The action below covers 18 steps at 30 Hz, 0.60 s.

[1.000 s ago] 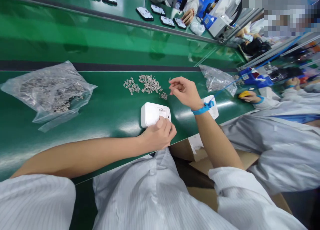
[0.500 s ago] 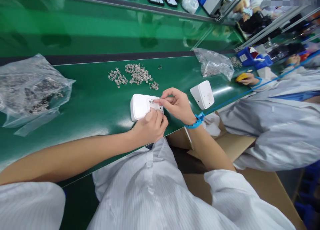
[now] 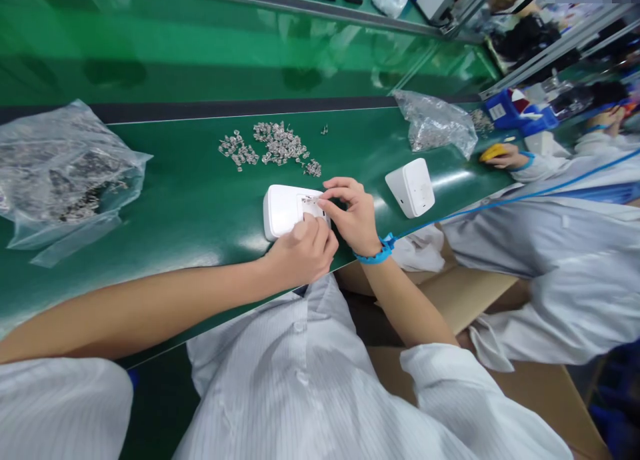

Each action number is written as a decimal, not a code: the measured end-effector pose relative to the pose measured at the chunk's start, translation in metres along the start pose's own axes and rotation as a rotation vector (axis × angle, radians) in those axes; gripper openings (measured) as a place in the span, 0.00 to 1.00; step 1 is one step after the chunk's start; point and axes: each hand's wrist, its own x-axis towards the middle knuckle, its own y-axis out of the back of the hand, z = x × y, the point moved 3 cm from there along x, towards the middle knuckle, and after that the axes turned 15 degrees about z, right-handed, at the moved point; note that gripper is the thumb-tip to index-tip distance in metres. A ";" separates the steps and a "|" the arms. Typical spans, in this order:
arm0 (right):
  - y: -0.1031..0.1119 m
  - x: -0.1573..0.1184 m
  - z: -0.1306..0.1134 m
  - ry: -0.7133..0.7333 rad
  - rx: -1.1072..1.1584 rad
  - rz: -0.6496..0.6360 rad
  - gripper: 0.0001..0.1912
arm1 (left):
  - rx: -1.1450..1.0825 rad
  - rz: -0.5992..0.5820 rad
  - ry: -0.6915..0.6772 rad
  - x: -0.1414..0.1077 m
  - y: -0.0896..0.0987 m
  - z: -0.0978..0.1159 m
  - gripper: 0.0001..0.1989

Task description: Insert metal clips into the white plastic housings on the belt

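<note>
A white plastic housing [image 3: 284, 213] with a rectangular recess lies on the green bench in front of me. My left hand [image 3: 306, 247] is closed against its near side, the fingertips reaching the edge of the recess. From the right, my right hand [image 3: 353, 213], with a blue wrist strap [image 3: 376, 252], has thumb and forefinger brought together over the recess. Anything between those fingertips is too small to make out. Small metal pieces show inside the recess. Beyond the housing lie loose piles of small metal battery contacts [image 3: 280, 144] and a smaller heap of springs [image 3: 313, 168].
A second white housing [image 3: 411, 188] stands to the right. Clear plastic bags of metal parts lie at left [image 3: 75, 170] and back right [image 3: 437, 123]. A co-worker's hand [image 3: 510, 157] holds something yellow. A blue cord [image 3: 500, 200] runs rightward from my wrist.
My right hand has shifted slightly, its wrist moving left and its fingers curving more over the recess. My left hand stays on the housing. The view has moved a little.
</note>
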 end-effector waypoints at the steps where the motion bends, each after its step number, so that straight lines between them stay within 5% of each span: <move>1: -0.001 0.000 0.002 -0.023 -0.005 -0.007 0.03 | -0.009 -0.002 0.006 0.000 0.000 0.000 0.19; 13: -0.007 0.009 0.007 -0.092 0.114 -0.133 0.04 | -0.116 -0.050 0.054 -0.002 -0.002 0.000 0.20; 18: -0.008 0.032 0.009 -0.141 0.129 -0.320 0.14 | -0.007 -0.015 -0.020 0.000 0.000 0.000 0.20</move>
